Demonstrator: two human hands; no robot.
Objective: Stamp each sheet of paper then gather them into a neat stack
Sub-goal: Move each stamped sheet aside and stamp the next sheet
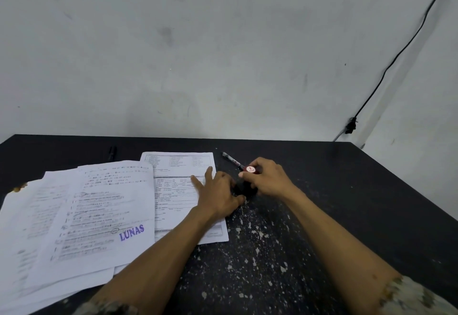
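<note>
The right hand (267, 180) grips the stamp (250, 169) from above. Its fingers are clamped round the body, and the red cap marked "TOP" faces the camera. The marking probably serves to orient the imprint. The stamp stands just off the right edge of the printed form (178, 166), over a dark object (247, 190) on the table (322, 190). This may be an ink pad or the stamp's own base; the view does not settle which.

The left hand (218, 190) lies on the form with two fingers (198, 181) straight and spread. Judged purpose: to hold the sheet flat and stop it sliding. Its thumb side touches the dark object; whether it steadies that object cannot be told.

No imprint is visible on the form. To the left, a handwritten sheet (106, 203) overlaps the form's left edge and carries a purple "LUNAS" imprint (131, 232) near its lower right corner. It tops a fanned pile of sheets (29, 215), not yet squared.

Judged step: inking or readying the stamp for the form. Gathering remains to be done.

A pen (231, 158) lies beyond the stamp.
</note>
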